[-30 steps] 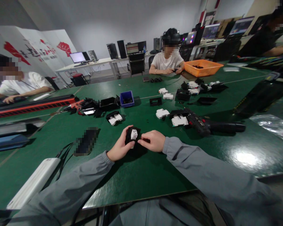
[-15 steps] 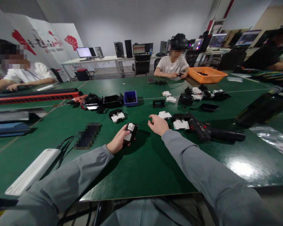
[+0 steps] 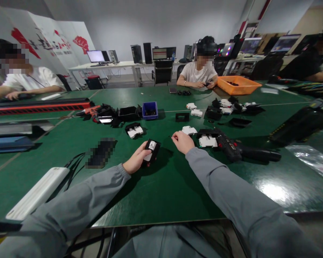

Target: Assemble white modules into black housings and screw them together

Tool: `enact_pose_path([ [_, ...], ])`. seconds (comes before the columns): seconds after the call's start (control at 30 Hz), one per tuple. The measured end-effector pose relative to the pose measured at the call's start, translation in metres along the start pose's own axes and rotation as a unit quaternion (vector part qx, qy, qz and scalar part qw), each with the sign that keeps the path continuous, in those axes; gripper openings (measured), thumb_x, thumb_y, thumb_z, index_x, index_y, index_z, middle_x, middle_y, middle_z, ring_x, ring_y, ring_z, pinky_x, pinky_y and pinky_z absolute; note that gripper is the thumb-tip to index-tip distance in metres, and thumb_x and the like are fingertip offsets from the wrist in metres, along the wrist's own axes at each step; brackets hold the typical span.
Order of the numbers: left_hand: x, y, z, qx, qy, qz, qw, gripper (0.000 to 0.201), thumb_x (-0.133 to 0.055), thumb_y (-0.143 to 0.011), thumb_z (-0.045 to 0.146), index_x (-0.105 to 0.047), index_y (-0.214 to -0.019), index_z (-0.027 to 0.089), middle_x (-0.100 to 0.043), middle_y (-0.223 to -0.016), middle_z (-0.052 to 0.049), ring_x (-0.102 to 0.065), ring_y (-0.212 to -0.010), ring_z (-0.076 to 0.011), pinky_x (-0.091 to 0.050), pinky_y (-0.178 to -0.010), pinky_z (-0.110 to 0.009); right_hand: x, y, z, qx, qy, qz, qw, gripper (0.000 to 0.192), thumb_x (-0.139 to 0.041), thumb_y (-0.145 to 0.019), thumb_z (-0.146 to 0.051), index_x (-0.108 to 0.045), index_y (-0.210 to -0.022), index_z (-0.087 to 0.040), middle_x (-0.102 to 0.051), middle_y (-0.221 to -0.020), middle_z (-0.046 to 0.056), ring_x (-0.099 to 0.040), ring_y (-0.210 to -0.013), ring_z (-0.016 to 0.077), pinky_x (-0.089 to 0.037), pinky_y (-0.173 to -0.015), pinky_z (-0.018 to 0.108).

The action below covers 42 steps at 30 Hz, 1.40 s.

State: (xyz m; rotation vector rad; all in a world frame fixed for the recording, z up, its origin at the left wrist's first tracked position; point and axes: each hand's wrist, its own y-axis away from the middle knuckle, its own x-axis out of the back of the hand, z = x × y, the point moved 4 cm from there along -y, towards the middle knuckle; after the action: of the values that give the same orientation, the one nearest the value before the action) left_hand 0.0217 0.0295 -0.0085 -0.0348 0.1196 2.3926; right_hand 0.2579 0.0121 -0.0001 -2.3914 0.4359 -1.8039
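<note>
My left hand (image 3: 136,158) is wrapped round a black plastic case with a white module in it (image 3: 152,145), its thumb lying on the white part. To the right, my right hand (image 3: 183,142) is held low over the table with thumb and forefinger pinched together. A tiny dark thing shows at those fingertips, too small to name. Just behind the right hand lies a white module (image 3: 189,130). Right of it sits a black case with a white module (image 3: 207,141), next to a black power screwdriver (image 3: 231,148). A similar black-and-white piece (image 3: 135,131) lies beyond my left hand.
A blue bin (image 3: 150,111) with small dark parts stands beside a black tray (image 3: 128,113). A phone (image 3: 101,153) and a white power strip (image 3: 39,193) lie at left. Farther back are an orange basket (image 3: 238,86) and a co-worker (image 3: 197,73). A plastic bag (image 3: 312,161) lies right.
The fingers of my right hand have closed from a loose spread into a pinch, with a tiny dark thing at the tips. My left hand still holds the case.
</note>
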Motion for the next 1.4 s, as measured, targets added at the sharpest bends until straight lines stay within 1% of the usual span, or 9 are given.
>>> enact_pose_path([
  [0.1, -0.001, 0.001, 0.002, 0.0, -0.01, -0.01, 1.0, 0.05, -0.053, -0.085, 0.034, -0.043, -0.132, 0.021, -0.066, -0.085, -0.004, -0.063, -0.065, -0.017, -0.045, -0.042, -0.021, 0.0, 0.003, 0.004, -0.015, 0.007, 0.008, 1.0, 0.018, -0.051, -0.095, -0.027, -0.064, -0.103, -0.019, -0.065, -0.103, 0.009, -0.061, -0.084, 0.0204, -0.042, -0.069, 0.031],
  [0.2, -0.002, 0.002, 0.002, -0.003, -0.017, -0.015, 1.0, 0.053, -0.054, -0.085, 0.033, -0.041, -0.135, 0.021, -0.066, -0.087, -0.004, -0.062, -0.066, -0.0168, -0.046, -0.043, -0.021, 0.0, 0.005, 0.008, -0.029, 0.017, 0.01, 0.999, 0.019, -0.053, -0.093, -0.027, -0.065, -0.105, -0.018, -0.064, -0.107, 0.01, -0.062, -0.082, 0.0211, -0.042, -0.067, 0.032],
  [0.57, -0.003, 0.002, 0.004, -0.004, -0.047, -0.022, 0.999, 0.059, -0.054, -0.084, 0.034, -0.038, -0.138, 0.02, -0.063, -0.082, -0.003, -0.059, -0.062, -0.016, -0.047, -0.043, -0.022, 0.001, 0.005, 0.008, -0.021, 0.006, 0.009, 1.0, 0.016, -0.052, -0.095, -0.025, -0.066, -0.09, -0.02, -0.064, -0.098, 0.007, -0.062, -0.081, 0.0188, -0.042, -0.069, 0.029],
  [0.73, -0.004, 0.002, 0.005, -0.002, -0.059, -0.023, 0.998, 0.059, -0.053, -0.084, 0.033, -0.037, -0.139, 0.018, -0.063, -0.083, -0.003, -0.059, -0.063, -0.0157, -0.047, -0.043, -0.022, 0.006, 0.003, 0.009, -0.026, -0.01, 0.047, 0.999, 0.018, -0.046, -0.099, -0.027, -0.063, -0.1, -0.019, -0.065, -0.105, 0.009, -0.062, -0.087, 0.0204, -0.043, -0.073, 0.03],
  [0.9, -0.003, 0.002, 0.004, -0.007, -0.055, -0.03, 0.998, 0.056, -0.053, -0.085, 0.032, -0.039, -0.137, 0.019, -0.063, -0.083, -0.003, -0.059, -0.063, -0.0155, -0.047, -0.045, -0.022, 0.005, -0.004, 0.014, -0.021, -0.037, 0.07, 0.997, 0.02, -0.045, -0.099, -0.027, -0.06, -0.108, -0.018, -0.069, -0.099, 0.007, -0.063, -0.083, 0.0196, -0.044, -0.073, 0.03],
  [1.0, -0.003, 0.001, 0.003, -0.011, -0.056, -0.032, 0.998, 0.055, -0.053, -0.085, 0.032, -0.039, -0.137, 0.019, -0.063, -0.083, -0.003, -0.059, -0.062, -0.0156, -0.048, -0.045, -0.022, 0.002, -0.007, 0.017, 0.004, -0.056, 0.068, 0.996, 0.018, -0.049, -0.097, -0.028, -0.064, -0.1, -0.019, -0.069, -0.095, 0.005, -0.063, -0.083, 0.0189, -0.044, -0.075, 0.03],
  [1.1, -0.003, 0.001, 0.003, -0.015, -0.055, -0.034, 0.998, 0.056, -0.053, -0.085, 0.032, -0.038, -0.137, 0.019, -0.062, -0.083, -0.003, -0.059, -0.062, -0.0158, -0.048, -0.045, -0.023, -0.001, -0.009, 0.019, 0.008, -0.053, 0.061, 0.997, 0.019, -0.051, -0.096, -0.028, -0.068, -0.095, -0.019, -0.07, -0.095, 0.006, -0.063, -0.087, 0.0199, -0.045, -0.079, 0.031],
  [1.27, -0.003, 0.002, 0.003, -0.012, -0.053, -0.031, 0.998, 0.056, -0.054, -0.085, 0.033, -0.039, -0.137, 0.019, -0.063, -0.083, -0.003, -0.059, -0.063, -0.016, -0.047, -0.045, -0.022, -0.003, -0.011, 0.019, -0.001, -0.039, 0.048, 0.998, 0.022, -0.054, -0.095, -0.025, -0.068, -0.108, -0.015, -0.069, -0.104, 0.01, -0.064, -0.094, 0.0215, -0.047, -0.085, 0.033],
  [1.4, -0.002, 0.001, 0.001, -0.007, -0.053, -0.03, 0.998, 0.057, -0.055, -0.085, 0.034, -0.039, -0.138, 0.02, -0.063, -0.083, -0.003, -0.059, -0.062, -0.0156, -0.047, -0.045, -0.022, -0.002, -0.012, 0.015, 0.002, -0.021, 0.03, 0.999, 0.023, -0.054, -0.095, -0.025, -0.07, -0.108, -0.015, -0.067, -0.108, 0.011, -0.063, -0.097, 0.0223, -0.047, -0.086, 0.033],
])
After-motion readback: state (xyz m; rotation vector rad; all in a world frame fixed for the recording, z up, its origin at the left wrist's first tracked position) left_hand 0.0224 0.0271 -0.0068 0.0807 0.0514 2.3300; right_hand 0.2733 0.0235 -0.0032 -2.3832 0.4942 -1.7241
